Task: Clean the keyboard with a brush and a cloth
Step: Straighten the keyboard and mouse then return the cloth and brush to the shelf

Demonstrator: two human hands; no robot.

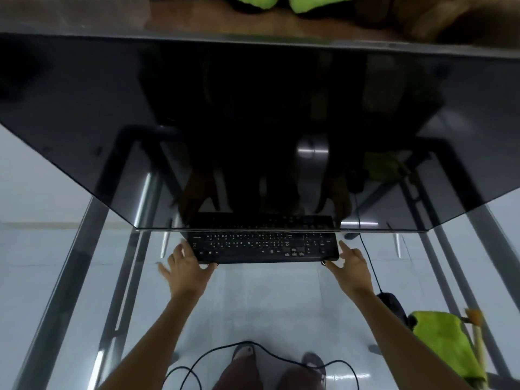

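Evidently cleaning has not begun: both hands, left hand (187, 263) and right hand (350, 260), grip the ends of the flat black plastic keyboard (261, 247) on the glass desk (267, 305) under the monitor's edge, while the lime-green cloth (441, 339) and wooden-handled brush (477, 336) lie unused to the right.

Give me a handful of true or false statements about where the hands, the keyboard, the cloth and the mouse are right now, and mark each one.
1. Both hands grip the ends of the keyboard: left hand, right hand. True.
2. The green cloth is draped over the keys. False: it lies on the glass table, near the person's right side.
3. The left hand holds a brush. False: it holds only the keyboard's left end.
4. The black mouse sits beside the cloth. True.
5. The keyboard lies partly under the dark monitor. True.
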